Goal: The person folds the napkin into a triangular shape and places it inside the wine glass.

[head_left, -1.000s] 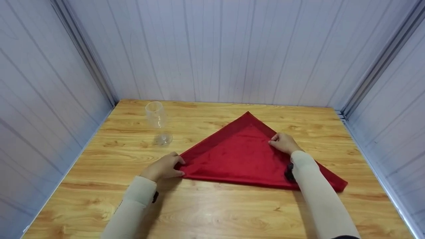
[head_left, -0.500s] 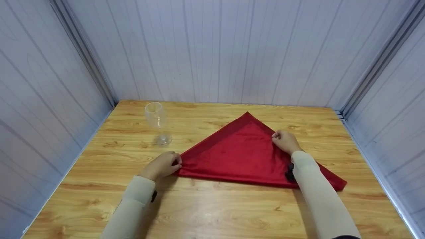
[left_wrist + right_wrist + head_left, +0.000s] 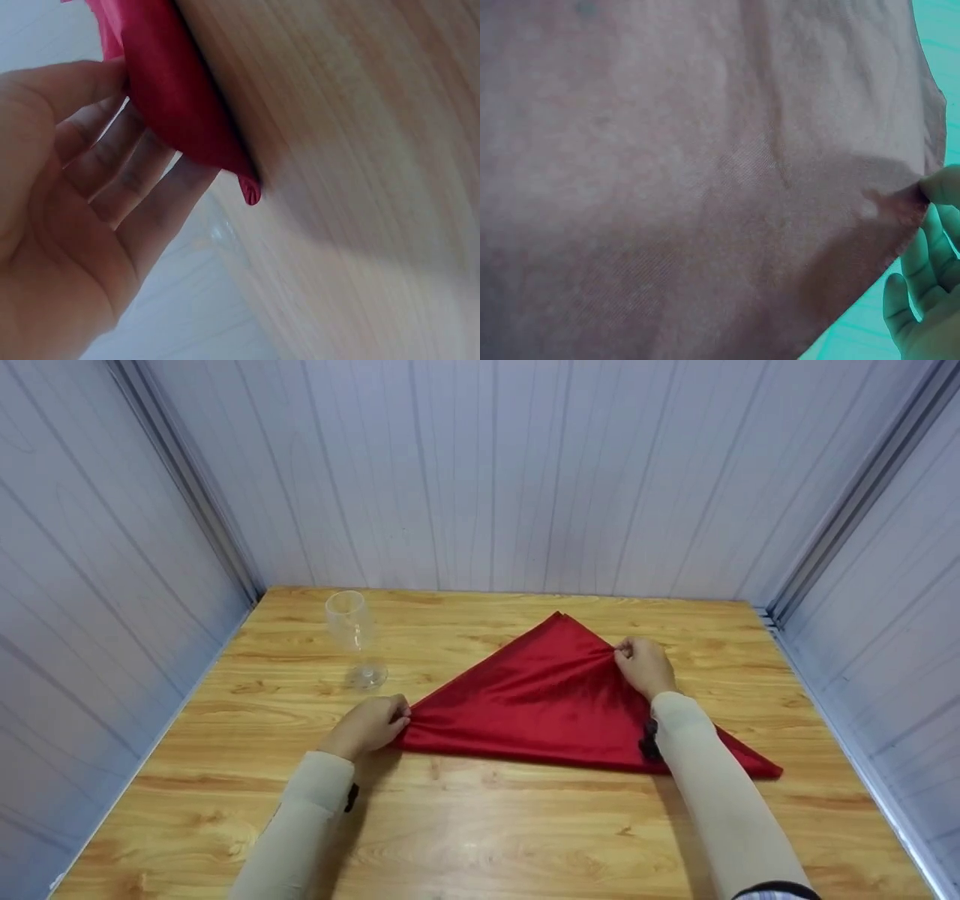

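A red satiny cloth napkin [image 3: 517,712], folded to a triangle with its peak toward the back wall, lies on the wooden table. My left hand [image 3: 369,727] pinches its left corner between thumb and fingers; in the left wrist view the cloth [image 3: 176,90] runs over the fingers and a rolled tip hangs past them. My right hand [image 3: 645,664] pinches the right slanting edge below the peak, and creases run from there across the cloth. In the right wrist view, thumb and index finger nip the cloth edge while the other fingers stay below it.
A clear stemmed glass [image 3: 352,634] stands upright at the back left, beyond my left hand. Pale panelled walls [image 3: 480,472] close off the back and both sides of the wooden table [image 3: 480,832].
The left hand has closed its fingers on the corner. The right hand has moved slightly toward the back with the edge; the upper layer now covers the darker border, and the front fold has shifted back.
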`<state>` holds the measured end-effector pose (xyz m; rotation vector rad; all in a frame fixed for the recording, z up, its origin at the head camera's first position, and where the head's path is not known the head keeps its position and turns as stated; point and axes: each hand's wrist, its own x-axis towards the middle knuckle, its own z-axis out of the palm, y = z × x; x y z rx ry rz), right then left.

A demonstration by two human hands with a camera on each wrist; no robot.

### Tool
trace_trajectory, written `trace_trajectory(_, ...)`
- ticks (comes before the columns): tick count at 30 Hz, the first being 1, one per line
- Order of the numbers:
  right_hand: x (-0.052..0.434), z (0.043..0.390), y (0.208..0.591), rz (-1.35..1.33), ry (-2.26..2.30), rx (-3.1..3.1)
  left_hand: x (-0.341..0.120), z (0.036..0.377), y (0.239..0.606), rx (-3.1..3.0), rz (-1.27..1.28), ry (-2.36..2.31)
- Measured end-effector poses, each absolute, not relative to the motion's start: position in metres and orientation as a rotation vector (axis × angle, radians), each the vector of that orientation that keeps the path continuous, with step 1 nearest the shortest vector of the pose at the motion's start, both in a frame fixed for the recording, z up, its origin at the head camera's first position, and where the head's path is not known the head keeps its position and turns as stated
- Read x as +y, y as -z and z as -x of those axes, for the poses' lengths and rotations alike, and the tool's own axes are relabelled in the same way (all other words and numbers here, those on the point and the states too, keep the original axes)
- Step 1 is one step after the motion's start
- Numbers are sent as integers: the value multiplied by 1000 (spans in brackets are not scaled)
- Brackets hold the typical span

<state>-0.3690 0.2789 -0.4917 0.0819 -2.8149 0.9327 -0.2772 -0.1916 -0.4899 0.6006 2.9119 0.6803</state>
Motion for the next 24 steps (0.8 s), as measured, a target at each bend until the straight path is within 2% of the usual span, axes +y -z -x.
trace_trajectory(10,269,382,476,-38,-878,-2874,-187,287,493,2975,-418,-682)
trace_trajectory(17,281,374,489,-32,-858,-3139,-189,287,493,2937,-436,-682)
trace_trajectory(24,298,368,495,91,-748,-3185,-192,286,494,2942,-448,-670)
